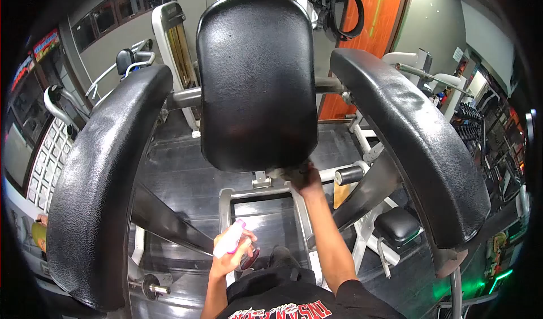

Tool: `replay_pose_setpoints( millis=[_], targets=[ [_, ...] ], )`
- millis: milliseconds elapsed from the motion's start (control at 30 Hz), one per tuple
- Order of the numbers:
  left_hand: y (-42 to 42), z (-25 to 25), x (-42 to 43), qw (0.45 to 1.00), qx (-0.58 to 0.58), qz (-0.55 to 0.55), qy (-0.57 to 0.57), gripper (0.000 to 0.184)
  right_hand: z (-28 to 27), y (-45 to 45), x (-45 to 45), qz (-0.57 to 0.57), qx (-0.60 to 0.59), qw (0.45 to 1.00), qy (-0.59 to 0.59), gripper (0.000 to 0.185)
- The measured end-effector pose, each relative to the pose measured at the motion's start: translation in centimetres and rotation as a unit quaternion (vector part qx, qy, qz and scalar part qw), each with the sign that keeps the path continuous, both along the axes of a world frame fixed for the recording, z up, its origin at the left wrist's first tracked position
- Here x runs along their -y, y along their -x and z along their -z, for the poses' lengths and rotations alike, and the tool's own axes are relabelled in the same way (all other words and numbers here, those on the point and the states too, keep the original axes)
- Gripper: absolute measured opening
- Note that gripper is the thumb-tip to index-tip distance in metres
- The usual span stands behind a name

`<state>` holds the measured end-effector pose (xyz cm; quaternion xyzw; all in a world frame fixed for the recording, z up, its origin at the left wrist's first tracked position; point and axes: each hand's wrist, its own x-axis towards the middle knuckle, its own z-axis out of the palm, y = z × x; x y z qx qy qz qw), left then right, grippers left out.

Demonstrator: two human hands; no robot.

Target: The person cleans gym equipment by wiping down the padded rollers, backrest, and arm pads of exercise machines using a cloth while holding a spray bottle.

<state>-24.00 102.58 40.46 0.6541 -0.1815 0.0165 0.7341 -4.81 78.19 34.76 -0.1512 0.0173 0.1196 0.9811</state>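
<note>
My left hand (229, 254) is wrapped round a spray bottle with a white and pink head (231, 237), held low in front of my body. Reaching forward, my right hand (309, 182) is at the lower right edge of a black padded backrest (257, 81). A greyish cloth (289, 175) is bunched in that hand, against the pad's underside. The backrest partly hides my right fingers and the cloth. Black padded arms flank the backrest: the left pad (107, 183) and the right pad (413, 143).
A grey metal frame (226, 206) stands below the backrest on dark flooring (186, 175). To the right are a small black seat pad (397, 225) and a roller (349, 176). Behind are a weight-stack machine (169, 30), an orange door (376, 19) and hanging belts (345, 13).
</note>
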Motion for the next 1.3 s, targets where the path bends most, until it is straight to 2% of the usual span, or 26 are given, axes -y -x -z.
replay_pose_setpoints(
  millis=[67, 100, 133, 167, 200, 233, 300, 367, 400, 433, 467, 533, 600, 633, 667, 733, 767, 800, 867, 933, 1100, 1133, 1167, 1233, 1267, 1300],
  targets=[
    [-0.2, 0.1, 0.2, 1.000, -0.017, -0.003, 0.014, 0.025, -4.8, 0.8, 0.9, 0.163, -0.078, 0.982, 0.051, 0.038],
    [-0.4, 0.1, 0.3, 1.000, -0.014, -0.002, 0.016, 0.025, -5.6, 0.0, 1.7, 0.165, -0.075, 0.982, 0.053, 0.038],
    [-0.5, 0.1, 0.4, 1.000, -0.010, 0.009, 0.006, 0.023, -6.3, -0.7, 2.6, 0.212, -0.059, 0.948, 0.231, 0.039],
    [-0.7, 0.0, 0.5, 1.000, -0.007, 0.021, -0.004, 0.021, -7.0, -1.5, 3.2, 0.251, -0.041, 0.880, 0.402, 0.040],
    [-0.7, -0.2, 0.7, 1.000, -0.006, 0.023, -0.003, 0.021, -11.1, 0.0, 2.2, 0.291, 0.045, 0.805, 0.515, 0.040],
    [-0.7, -0.5, 0.9, 0.999, -0.022, 0.033, 0.011, 0.020, -10.7, -1.1, 2.0, 0.351, 0.073, 0.760, 0.542, 0.042],
    [-1.1, -0.8, 1.2, 0.998, -0.033, 0.046, 0.024, 0.018, -11.3, -3.0, 2.6, 0.339, 0.087, 0.697, 0.626, 0.044],
    [-1.2, -0.8, 1.2, 0.998, -0.017, 0.049, 0.035, 0.020, -15.0, -3.4, 1.8, 0.308, 0.014, 0.654, 0.691, 0.045],
    [-1.3, -0.8, 1.3, 0.998, -0.016, 0.050, 0.035, 0.020, -14.3, -5.7, 1.3, 0.407, 0.045, 0.634, 0.657, 0.044],
    [-1.4, -1.0, 1.3, 0.998, -0.014, 0.043, 0.037, 0.020, -15.5, -6.9, 1.1, 0.454, 0.126, 0.653, 0.593, 0.044],
    [-1.4, -1.1, 1.3, 0.999, -0.011, 0.036, 0.039, 0.021, -19.0, -5.8, 0.3, 0.450, 0.144, 0.648, 0.597, 0.043],
    [-1.6, -1.3, 1.1, 0.999, -0.003, 0.032, 0.022, 0.022, -22.7, -7.6, -0.5, 0.508, 0.158, 0.588, 0.609, 0.039],
    [-1.7, -1.3, 0.8, 1.000, 0.006, 0.025, 0.003, 0.023, -27.0, -10.0, -0.5, 0.480, 0.151, 0.655, 0.564, 0.032],
    [-1.6, -1.1, 0.6, 1.000, 0.009, 0.013, -0.010, 0.022, -28.5, -12.3, -0.3, 0.497, 0.193, 0.657, 0.533, 0.031],
    [-1.6, -1.0, 0.4, 1.000, 0.011, 0.002, -0.023, 0.021, -30.9, -13.3, -0.7, 0.498, 0.172, 0.656, 0.541, 0.033],
    [-1.6, -1.0, 0.0, 1.000, -0.003, -0.012, -0.016, 0.019, -34.9, -16.5, -1.1, 0.489, 0.198, 0.595, 0.605, 0.041],
    [-1.5, -1.0, -0.2, 1.000, -0.021, -0.022, -0.010, 0.017, -37.4, -16.2, -1.6, 0.453, 0.211, 0.513, 0.698, 0.044],
    [-1.4, -1.1, -0.3, 0.999, -0.022, -0.027, -0.010, 0.017, -38.9, -15.2, -3.3, 0.472, 0.278, 0.481, 0.685, 0.045],
    [-1.6, -1.4, -0.4, 0.999, -0.030, -0.031, -0.008, 0.015, -41.2, -16.2, -6.2, 0.362, 0.384, 0.340, 0.779, 0.040],
    [-1.7, -1.5, -0.5, 0.999, -0.015, -0.034, -0.015, 0.015, -42.1, -13.5, -9.8, 0.294, 0.328, 0.239, 0.865, 0.038],
    [-1.8, -2.1, -0.3, 0.999, 0.004, -0.035, -0.011, 0.016, -39.5, -12.7, -15.1, 0.382, 0.460, 0.069, 0.798, 0.030],
    [-1.9, -2.1, -0.2, 1.000, -0.001, -0.029, -0.003, 0.016, -38.7, -12.1, -15.7, 0.382, 0.494, 0.060, 0.779, 0.026],
    [-2.0, -2.0, -0.1, 1.000, -0.007, -0.024, 0.005, 0.016, -37.8, -12.5, -15.9, 0.375, 0.542, 0.012, 0.752, 0.023],
    [-2.1, -2.2, 0.2, 1.000, -0.005, -0.018, -0.006, 0.016, -36.5, -12.8, -15.4, 0.424, 0.609, 0.015, 0.670, 0.021],
    [-2.2, -2.3, 0.2, 1.000, -0.004, -0.017, -0.014, 0.017, -36.5, -12.8, -14.8, 0.427, 0.606, 0.014, 0.671, 0.021],
    [-2.2, -2.2, 0.2, 1.000, -0.003, -0.014, -0.016, 0.017, -36.3, -12.9, -13.7, 0.452, 0.621, 0.036, 0.639, 0.022]
  ],
)
